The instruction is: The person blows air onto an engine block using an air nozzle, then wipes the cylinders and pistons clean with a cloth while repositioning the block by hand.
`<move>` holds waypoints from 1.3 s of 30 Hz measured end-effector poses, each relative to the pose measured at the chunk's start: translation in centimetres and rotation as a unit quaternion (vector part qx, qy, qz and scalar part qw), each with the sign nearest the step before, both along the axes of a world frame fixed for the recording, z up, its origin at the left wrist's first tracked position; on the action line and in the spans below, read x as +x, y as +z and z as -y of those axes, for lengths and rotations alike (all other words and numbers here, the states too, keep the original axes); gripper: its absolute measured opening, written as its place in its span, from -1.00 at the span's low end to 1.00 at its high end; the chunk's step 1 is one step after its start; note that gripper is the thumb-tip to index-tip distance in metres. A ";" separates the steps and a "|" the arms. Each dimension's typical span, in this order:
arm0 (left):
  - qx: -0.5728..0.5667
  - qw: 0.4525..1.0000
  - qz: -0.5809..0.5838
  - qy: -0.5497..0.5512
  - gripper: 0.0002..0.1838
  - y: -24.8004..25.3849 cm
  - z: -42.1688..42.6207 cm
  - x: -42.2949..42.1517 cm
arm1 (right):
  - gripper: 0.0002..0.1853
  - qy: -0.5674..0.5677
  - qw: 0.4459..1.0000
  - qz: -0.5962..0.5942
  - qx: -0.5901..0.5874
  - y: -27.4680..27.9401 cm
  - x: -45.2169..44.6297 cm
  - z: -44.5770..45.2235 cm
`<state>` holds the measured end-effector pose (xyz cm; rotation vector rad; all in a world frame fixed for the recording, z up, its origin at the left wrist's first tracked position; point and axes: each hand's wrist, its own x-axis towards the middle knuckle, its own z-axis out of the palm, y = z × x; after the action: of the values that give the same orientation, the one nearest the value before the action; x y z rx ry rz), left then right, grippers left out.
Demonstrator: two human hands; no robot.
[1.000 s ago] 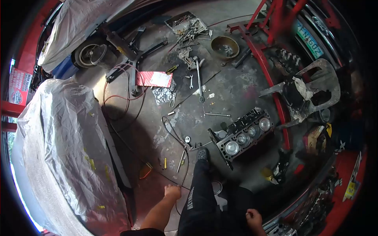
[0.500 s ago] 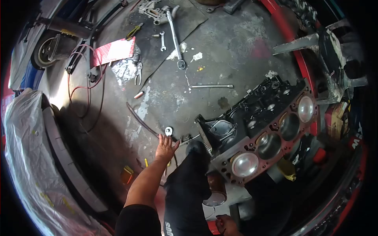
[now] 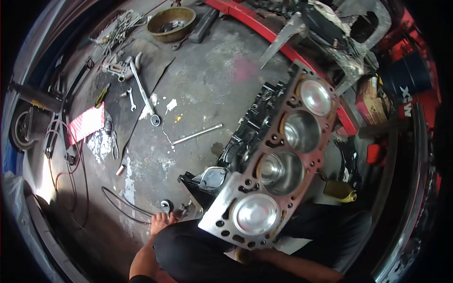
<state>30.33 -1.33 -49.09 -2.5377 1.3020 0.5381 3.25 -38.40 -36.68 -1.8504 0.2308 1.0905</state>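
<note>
An engine block (image 3: 236, 184) with four round cylinders, pistons showing in them, lies tilted close in front of my knees. My left hand (image 3: 163, 221) is beside my left knee, near the floor, its fingers apart by a ratchet head (image 3: 166, 205) and a dark hose (image 3: 123, 203). Low under the near end of the block is my right hand (image 3: 243, 255), dark and partly hidden, so its fingers cannot be made out. A metal bar (image 3: 197, 134) lies on the floor left of the block, and a long ratchet (image 3: 144, 94) lies farther off.
A brown bowl (image 3: 171, 24) and a pile of tools (image 3: 120, 29) are at the back. A red frame (image 3: 264, 30) and a grimy plastic chair (image 3: 347, 52) stand beyond the block. At right are a yellowish bottle (image 3: 339, 190) and a box (image 3: 373, 100).
The view has come lower and closer to the block, and my knees are now bent. My left hand has moved down beside the ratchet head; my right hand has come in under the block's near end.
</note>
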 end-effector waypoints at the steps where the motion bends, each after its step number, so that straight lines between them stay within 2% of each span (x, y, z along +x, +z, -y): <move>1: 0.000 1.000 0.023 0.014 -0.48 1.6 -0.9 0.2 | -0.49 0.048 0.999 -0.010 -0.003 -0.6 0.2 -0.1; 2: -0.001 0.998 0.049 0.032 -0.47 3.5 -1.8 0.4 | -0.47 0.083 0.996 -0.017 -0.005 -0.8 0.5 0.1; 3: -0.005 0.997 0.063 0.032 -0.47 5.7 -2.7 0.5 | -0.50 -0.017 0.999 0.043 0.027 -1.5 -0.3 0.1; 5: 0.023 0.991 0.098 0.091 -0.42 10.7 -4.1 0.6 | -0.53 -0.021 0.996 0.045 0.074 -5.7 -2.5 -0.5; 8: -0.082 0.951 0.101 0.282 -0.37 23.1 -0.5 1.0 | -0.58 0.018 0.987 0.010 0.160 -13.7 -5.3 -1.0; 10: -0.285 0.918 0.187 0.204 -0.40 27.3 -0.8 1.3 | -0.61 0.059 0.985 0.079 0.143 -10.2 -3.2 -0.9; 11: -0.314 0.911 0.181 0.195 -0.43 31.3 0.6 0.9 | -0.57 0.082 0.995 0.021 0.050 -8.5 -1.7 -1.2; 12: -0.310 0.907 0.223 0.179 -0.36 35.1 2.5 0.1 | -0.53 0.102 0.993 -0.040 -0.044 -7.2 -1.0 -1.5; 13: -0.389 0.875 0.118 0.263 -0.35 38.0 4.0 -1.2 | -0.53 0.100 0.993 -0.031 -0.045 -6.5 -0.9 -1.7; 14: -0.458 0.822 0.009 0.338 -0.34 40.9 5.6 -2.6 | -0.44 0.018 0.996 0.005 0.082 -5.9 -1.0 -1.9; 15: -0.490 0.813 -0.028 0.314 -0.44 44.8 8.4 -4.1 | -0.34 -0.062 0.975 0.040 0.209 -5.1 -0.9 -2.3; 16: -0.491 0.815 -0.022 0.308 -0.44 48.1 10.1 -5.2 | -0.34 -0.063 0.974 0.048 0.212 -2.1 -0.1 -2.5; 18: -0.400 0.846 -0.213 0.282 -0.38 53.1 13.1 -6.9 | -0.18 -0.041 0.986 -0.025 0.159 6.8 2.2 -1.9; 19: -0.400 0.848 -0.207 0.280 -0.38 54.8 14.8 -7.4 | -0.14 0.015 0.996 -0.022 0.085 8.8 2.1 -1.9; 20: -0.360 0.862 -0.245 0.260 -0.37 56.3 16.4 -7.8 | -0.14 0.016 0.996 -0.017 0.088 10.1 2.0 -1.5; 21: -0.318 0.872 -0.284 0.241 -0.34 57.5 17.6 -7.8 | -0.15 0.062 0.994 0.034 0.078 11.2 1.8 -1.1; 22: -0.260 0.896 -0.297 0.201 -0.56 58.2 18.1 -6.8 | -0.16 0.109 0.988 0.085 0.067 12.1 1.5 -0.7; 23: -0.239 0.891 -0.287 0.259 -0.56 58.8 20.0 -6.7 | -0.26 0.134 0.982 0.123 0.052 12.7 1.5 -0.3; 24: -0.218 0.881 -0.276 0.316 -0.54 59.4 22.2 -6.8 | -0.26 0.138 0.981 0.129 0.051 14.8 2.6 0.6; 26: -0.129 0.913 -0.228 0.312 -0.53 59.2 25.1 -5.5 | -0.34 0.344 0.931 0.115 0.036 19.7 5.1 2.1; 27: -0.138 0.932 -0.190 0.277 -0.51 58.3 25.7 -5.0 | -0.45 0.286 0.934 0.213 -0.001 19.6 4.1 2.2; 28: -0.144 0.947 -0.153 0.241 -0.49 57.8 26.6 -4.7 | -0.45 0.286 0.933 0.217 0.000 20.2 4.3 2.8; 29: -0.131 0.950 -0.133 0.250 -0.49 57.7 27.5 -4.6 | -0.45 0.271 0.929 0.251 -0.020 21.2 4.9 3.5; 30: -0.167 0.946 -0.146 0.236 -0.50 56.2 27.2 -3.6 | -0.45 0.255 0.923 0.285 -0.041 21.9 5.4 4.2; 32: -0.132 0.921 -0.226 0.289 -0.52 57.0 28.1 -2.8 | -0.40 0.167 0.939 0.302 -0.005 19.5 5.8 6.1; 33: -0.133 0.922 -0.223 0.288 -0.52 57.2 28.2 -2.8 | -0.42 0.142 0.943 0.300 -0.001 17.7 5.8 7.0; 34: -0.134 0.942 -0.188 0.242 -0.54 57.3 28.2 -3.0 | -0.45 0.119 0.947 0.298 0.003 16.8 6.1 7.8; 35: -0.132 0.959 -0.155 0.199 -0.55 57.3 28.3 -3.1 | -0.45 0.122 0.946 0.299 0.007 16.5 6.3 8.5; 37: -0.112 0.960 -0.127 0.222 -0.56 56.8 28.7 -3.3 | -0.44 0.231 0.936 0.244 -0.105 16.2 6.9 9.1; 39: -0.085 0.963 -0.104 0.235 -0.57 56.6 29.1 -3.6 | -0.48 0.255 0.919 0.284 -0.096 17.7 7.1 8.5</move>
<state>26.78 -30.47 7.50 -3.0190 0.8199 0.8356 10.32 -46.93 -18.96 -2.3943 -0.5302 0.8222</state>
